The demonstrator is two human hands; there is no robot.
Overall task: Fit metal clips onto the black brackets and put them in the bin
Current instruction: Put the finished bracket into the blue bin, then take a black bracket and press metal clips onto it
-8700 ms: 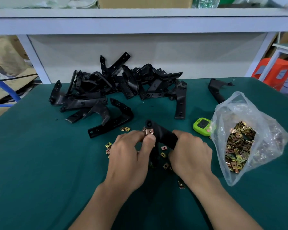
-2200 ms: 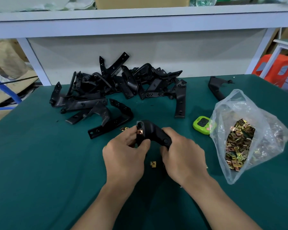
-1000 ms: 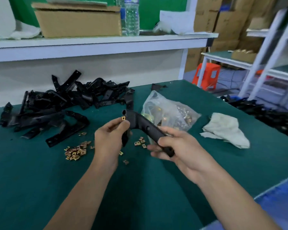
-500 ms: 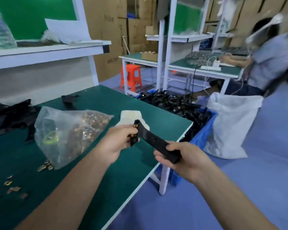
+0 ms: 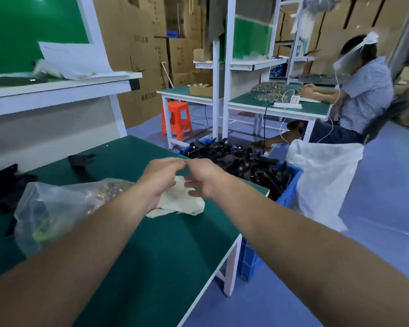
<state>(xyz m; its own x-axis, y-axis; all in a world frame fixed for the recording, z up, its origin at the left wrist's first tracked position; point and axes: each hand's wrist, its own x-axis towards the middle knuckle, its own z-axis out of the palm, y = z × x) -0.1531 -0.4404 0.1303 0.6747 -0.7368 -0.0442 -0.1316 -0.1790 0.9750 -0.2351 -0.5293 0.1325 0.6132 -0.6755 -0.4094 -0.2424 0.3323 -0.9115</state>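
Observation:
My left hand point(image 5: 161, 176) and my right hand point(image 5: 204, 181) are stretched out side by side over the far right part of the green table point(image 5: 165, 246), fingertips almost touching. Both hold nothing that I can see, and their fingers are loose. Just past the table's edge stands the blue bin point(image 5: 290, 193), heaped with black brackets point(image 5: 234, 159). A clear bag of metal clips point(image 5: 80, 200) lies on the table under my left forearm. One loose black bracket point(image 5: 80, 164) lies further back, and part of the bracket pile point(image 5: 0, 185) shows at the far left.
A white cloth point(image 5: 180, 204) lies under my hands. A white sack point(image 5: 324, 178) stands on the floor right of the bin. Beyond are an orange stool point(image 5: 176, 119), white-framed benches and a seated person point(image 5: 361, 90) working.
My head turned right from the bracket pile toward the bin. The clipped bracket that both hands carried half a second ago is no longer in them, and both hands have reached further forward.

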